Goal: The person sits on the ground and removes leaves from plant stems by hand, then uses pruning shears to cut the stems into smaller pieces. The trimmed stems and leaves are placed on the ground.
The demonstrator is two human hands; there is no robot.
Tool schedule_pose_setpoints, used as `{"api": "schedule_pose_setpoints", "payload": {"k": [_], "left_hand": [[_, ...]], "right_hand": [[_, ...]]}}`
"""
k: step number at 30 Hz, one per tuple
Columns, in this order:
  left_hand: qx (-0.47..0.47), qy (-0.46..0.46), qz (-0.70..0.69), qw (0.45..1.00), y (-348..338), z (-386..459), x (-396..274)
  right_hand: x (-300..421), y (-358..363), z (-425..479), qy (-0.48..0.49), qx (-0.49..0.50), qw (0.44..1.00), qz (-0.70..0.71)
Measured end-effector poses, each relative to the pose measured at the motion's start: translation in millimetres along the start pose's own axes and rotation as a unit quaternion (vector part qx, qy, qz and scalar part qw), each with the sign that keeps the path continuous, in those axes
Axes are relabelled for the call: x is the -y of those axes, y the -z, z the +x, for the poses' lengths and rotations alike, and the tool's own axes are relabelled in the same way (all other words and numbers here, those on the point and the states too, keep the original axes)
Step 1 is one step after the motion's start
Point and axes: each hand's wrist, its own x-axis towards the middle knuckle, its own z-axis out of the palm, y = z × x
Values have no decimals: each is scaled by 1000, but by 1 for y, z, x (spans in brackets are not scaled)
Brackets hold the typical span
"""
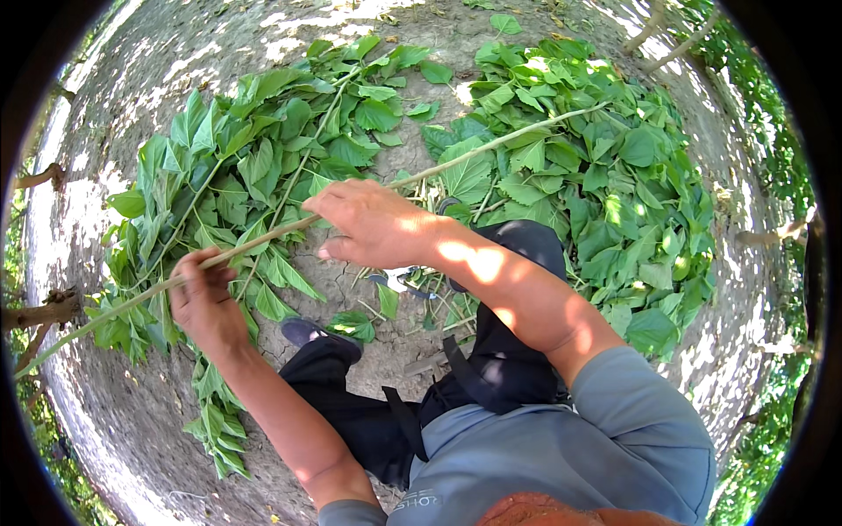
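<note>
A long, thin stripped branch slants across the view, from the lower left up to the leaf pile on the right. Near its lower left part, my left hand has its fingers curled around it. Over its middle lies my right hand, fingers bent across the branch and thumb apart below. Beneath my left hand and beyond it lie leafy branches with broad green leaves still on their stems. Loose green leaves form a heap to the right of my right forearm.
My shoe rests on cracked dry soil between the piles. Short cut stems and a partly hidden dark curved object lie between my feet. Tree trunks stand at the left rim, with more branches at upper right.
</note>
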Motion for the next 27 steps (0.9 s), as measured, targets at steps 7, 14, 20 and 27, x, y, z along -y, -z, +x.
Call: {"api": "schedule_pose_setpoints", "payload": {"k": [7,14,20,27], "left_hand": [[-131,-66,-57,988,53,7,-32],[-65,-53,-177,981,95,11,-32],[-89,-18,-117,989,46,3,-28],[86,123,10,989,-29,-22,7]], "right_hand": [[-9,20,-3,-137,197,965,-108],[-13,4,-3,-125,245,959,-61],[-1,3,-1,-24,10,999,-34],[17,-9,7,36,-85,995,-45]]}}
